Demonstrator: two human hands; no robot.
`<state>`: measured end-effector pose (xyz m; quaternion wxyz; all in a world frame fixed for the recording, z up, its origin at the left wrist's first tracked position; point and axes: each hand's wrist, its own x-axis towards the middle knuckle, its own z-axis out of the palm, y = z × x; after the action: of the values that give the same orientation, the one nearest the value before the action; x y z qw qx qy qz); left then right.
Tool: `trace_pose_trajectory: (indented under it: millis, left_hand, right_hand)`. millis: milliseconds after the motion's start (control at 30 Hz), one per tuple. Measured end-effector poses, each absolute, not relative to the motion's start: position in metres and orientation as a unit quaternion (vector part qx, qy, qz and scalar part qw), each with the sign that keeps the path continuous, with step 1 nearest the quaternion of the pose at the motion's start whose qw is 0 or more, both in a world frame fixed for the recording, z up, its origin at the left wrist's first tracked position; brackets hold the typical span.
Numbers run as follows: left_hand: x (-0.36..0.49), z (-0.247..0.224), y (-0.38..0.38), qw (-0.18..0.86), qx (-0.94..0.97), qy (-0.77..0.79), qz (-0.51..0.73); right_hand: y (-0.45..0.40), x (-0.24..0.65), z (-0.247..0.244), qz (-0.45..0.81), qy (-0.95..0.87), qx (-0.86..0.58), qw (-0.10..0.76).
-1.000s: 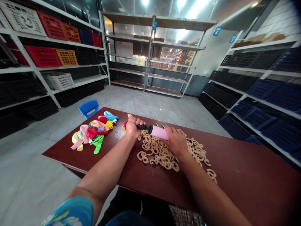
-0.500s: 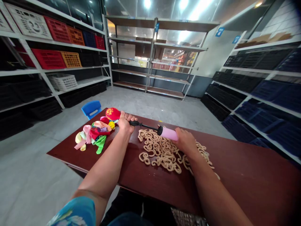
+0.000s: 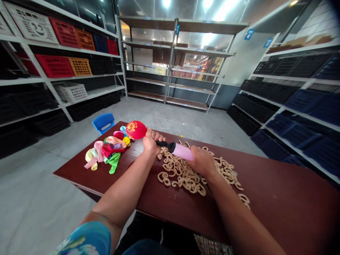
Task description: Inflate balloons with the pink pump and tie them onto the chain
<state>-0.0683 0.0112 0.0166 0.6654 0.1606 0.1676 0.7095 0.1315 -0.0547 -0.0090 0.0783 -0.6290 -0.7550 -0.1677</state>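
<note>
A balloon pump with a pink barrel (image 3: 182,152) and black end is held between my two hands. My left hand (image 3: 153,141) is closed round its black handle end. A partly inflated red balloon (image 3: 136,130) with yellow print bulges out just beyond that hand; the balloon's neck is hidden by the fingers. My right hand (image 3: 203,162) wraps round the far end of the pink barrel. Little of the pump's rod shows, with the handle close to the barrel. Below the pump lies a pile of beige curled pieces (image 3: 186,177).
Loose uninflated balloons (image 3: 108,148) in several colours lie at the left of the dark red-brown table (image 3: 281,198). A blue chair (image 3: 103,123) stands behind its far left edge. Shelves with crates (image 3: 61,66) line the sides, and a metal rack (image 3: 170,85) stands at the back.
My hands have come closer together, and the black rod that showed between them has slid into the barrel. My left hand and the red balloon moved right; the balloon looks larger.
</note>
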Motion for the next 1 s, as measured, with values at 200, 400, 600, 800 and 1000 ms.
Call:
trace_pose_trajectory:
  millis: [200, 400, 600, 800, 1000]
  left_hand:
    - [-0.1, 0.022, 0.026, 0.624, 0.148, 0.15, 0.753]
    - [-0.092, 0.012, 0.026, 0.627, 0.136, 0.131, 0.756]
    - [-0.056, -0.002, 0.017, 0.665, 0.132, 0.143, 0.721]
    - [-0.042, -0.003, 0.018, 0.674, 0.135, 0.165, 0.707]
    - [-0.072, 0.008, 0.031, 0.65, 0.128, 0.17, 0.729]
  right_hand:
    - [-0.045, 0.167, -0.01, -0.217, -0.723, -0.649, 0.101]
    - [-0.039, 0.182, -0.019, -0.254, -0.673, -0.685, 0.118]
    - [-0.039, 0.154, -0.023, -0.255, -0.707, -0.648, 0.123]
    - [-0.038, 0.146, -0.023, -0.251, -0.727, -0.624, 0.135]
    - [-0.036, 0.18, -0.021, -0.255, -0.685, -0.665, 0.154]
